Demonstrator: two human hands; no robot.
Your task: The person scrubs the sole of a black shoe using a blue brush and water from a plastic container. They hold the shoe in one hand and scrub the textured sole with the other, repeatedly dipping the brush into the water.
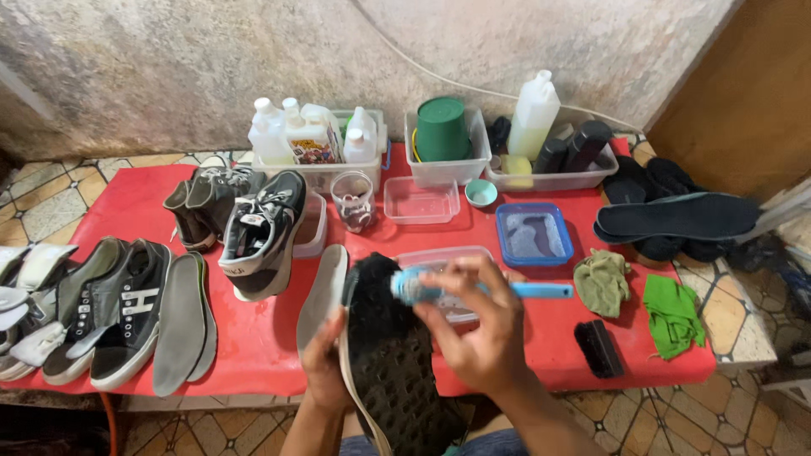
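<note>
My left hand [325,367] grips a shoe [390,363] from below, its dark patterned sole turned up and its toe pointing away from me. My right hand [481,329] holds a blue-handled brush [473,290] across the toe end of that sole, bristles down on the rubber. The shoe hangs over the near edge of the red mat [253,329]. A grey insole [323,295] lies just left of the shoe.
Dark sneakers [262,232] and grey insoles [182,321] lie at the left. Plastic tubs with bottles [317,139], a green pot [441,128], a blue-rimmed container [534,235], green cloths [672,312], a black brush [598,348] and black insoles [676,218] are at the back and right.
</note>
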